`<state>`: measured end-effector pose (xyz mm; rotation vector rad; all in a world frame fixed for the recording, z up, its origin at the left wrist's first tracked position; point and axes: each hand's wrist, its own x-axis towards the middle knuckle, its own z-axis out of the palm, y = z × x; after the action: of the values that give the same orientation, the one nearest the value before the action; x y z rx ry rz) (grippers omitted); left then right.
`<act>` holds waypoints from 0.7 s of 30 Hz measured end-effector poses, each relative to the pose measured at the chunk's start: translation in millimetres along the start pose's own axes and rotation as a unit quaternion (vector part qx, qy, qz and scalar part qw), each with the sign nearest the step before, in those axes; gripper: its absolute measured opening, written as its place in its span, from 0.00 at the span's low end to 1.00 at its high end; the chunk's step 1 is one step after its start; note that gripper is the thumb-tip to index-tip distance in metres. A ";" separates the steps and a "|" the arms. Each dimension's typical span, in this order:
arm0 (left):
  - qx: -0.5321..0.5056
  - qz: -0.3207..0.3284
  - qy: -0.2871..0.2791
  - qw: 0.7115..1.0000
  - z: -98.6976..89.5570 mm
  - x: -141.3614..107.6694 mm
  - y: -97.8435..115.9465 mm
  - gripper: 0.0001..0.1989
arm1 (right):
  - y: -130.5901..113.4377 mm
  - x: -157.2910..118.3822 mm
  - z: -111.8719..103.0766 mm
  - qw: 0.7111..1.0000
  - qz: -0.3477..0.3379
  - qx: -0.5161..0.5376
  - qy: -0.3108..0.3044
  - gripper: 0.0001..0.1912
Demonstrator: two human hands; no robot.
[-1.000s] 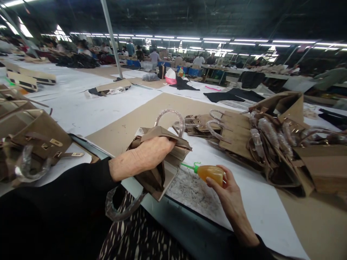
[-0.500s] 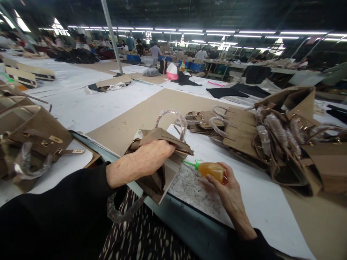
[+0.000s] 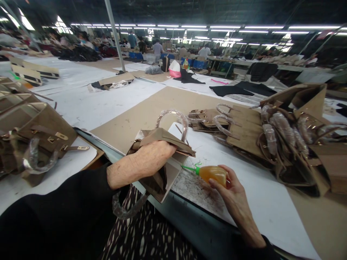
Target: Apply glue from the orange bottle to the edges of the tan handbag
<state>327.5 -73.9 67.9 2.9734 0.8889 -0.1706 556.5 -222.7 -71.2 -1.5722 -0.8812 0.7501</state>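
Hands apart: my left hand clamps a tan leather handbag, my right hand grips an amber plastic squeeze bottle — a heap of tan bags lies alongside, seemingly unfinished.

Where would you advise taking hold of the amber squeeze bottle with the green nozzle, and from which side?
Grip its wide amber body from the right, as the right hand does; it tapers to a thin green nozzle pointing left.
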 end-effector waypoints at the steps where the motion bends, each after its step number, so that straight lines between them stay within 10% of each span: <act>1: 0.005 -0.001 0.005 1.000 0.4 -0.3 0.1 0.20 | -0.5 -1.4 0.0 1.000 0.001 0.001 -0.002 0.32; 21: -0.022 0.036 0.054 0.998 14.2 -14.6 -3.3 0.17 | -14.8 -27.1 4.9 0.998 0.034 0.040 -0.039 0.28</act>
<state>312.1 -80.1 55.5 2.9915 0.7817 0.0113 536.2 -242.0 -57.2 -1.5162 -0.8478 0.8903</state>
